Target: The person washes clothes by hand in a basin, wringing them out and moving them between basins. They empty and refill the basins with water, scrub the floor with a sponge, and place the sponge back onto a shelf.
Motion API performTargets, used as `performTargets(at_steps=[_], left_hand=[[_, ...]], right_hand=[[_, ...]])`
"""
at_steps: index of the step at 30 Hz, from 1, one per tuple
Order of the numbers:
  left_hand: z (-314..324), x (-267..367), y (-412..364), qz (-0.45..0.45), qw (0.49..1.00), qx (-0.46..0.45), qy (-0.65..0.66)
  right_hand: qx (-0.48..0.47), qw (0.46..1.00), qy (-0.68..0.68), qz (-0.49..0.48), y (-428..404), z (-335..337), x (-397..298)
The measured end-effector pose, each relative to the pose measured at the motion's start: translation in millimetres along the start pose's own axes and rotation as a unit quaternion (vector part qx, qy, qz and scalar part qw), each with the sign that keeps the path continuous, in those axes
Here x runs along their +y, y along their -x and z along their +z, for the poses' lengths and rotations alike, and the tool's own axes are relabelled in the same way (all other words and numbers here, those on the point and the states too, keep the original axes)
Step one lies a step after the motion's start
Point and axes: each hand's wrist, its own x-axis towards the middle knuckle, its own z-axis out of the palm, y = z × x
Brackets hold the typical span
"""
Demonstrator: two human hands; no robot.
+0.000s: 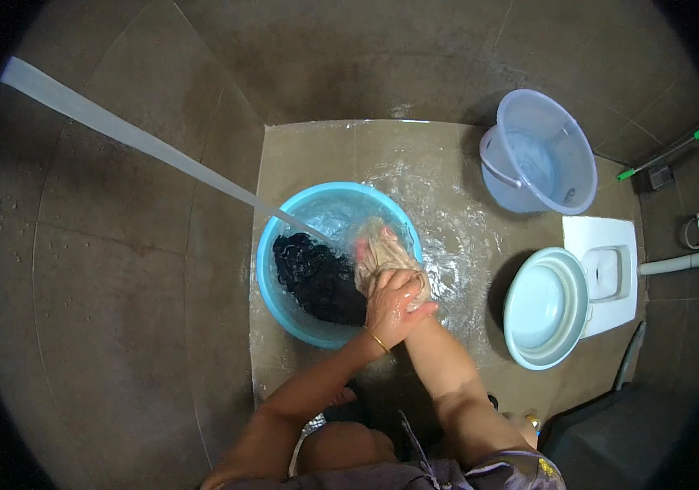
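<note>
A light-blue plastic tub of water stands on the wet floor before me. A wet beige cloth hangs bunched over its right side, above the water. My left hand, with a gold bangle at the wrist, grips the lower end of this cloth, its thumb across my right wrist. Most of my right hand is hidden by the cloth; its reddish fingertips show at the upper folds, holding the fabric. Dark cloth lies soaked in the tub's left part. A stream of water falls slantwise into the tub.
A translucent bluish bucket holding water stands at the back right. Nearer is a pale basin, beside a white squat toilet. Brown tiled walls close in left and behind. A green-ended rod leans at the far right.
</note>
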Motion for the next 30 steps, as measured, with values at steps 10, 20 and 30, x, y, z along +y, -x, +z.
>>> performTargets(at_steps=[10,20,30], left_hand=[[-75.5,-136.4,-45.2,-0.032,0.971,0.034,-0.232],[-172.5,-224.4,-9.4,-0.415,0.883,0.058,0.211],[-186.2,-282.6,46.8,-0.324,0.943,0.008,0.077]], right_hand=[[0.116,0.917,0.380,0.042,0.4,-22.6,45.4],[0.190,0.816,0.451,0.308,172.4,-117.2,-130.6],[0.402,0.897,0.131,-0.131,211.9,-225.1,-159.5]])
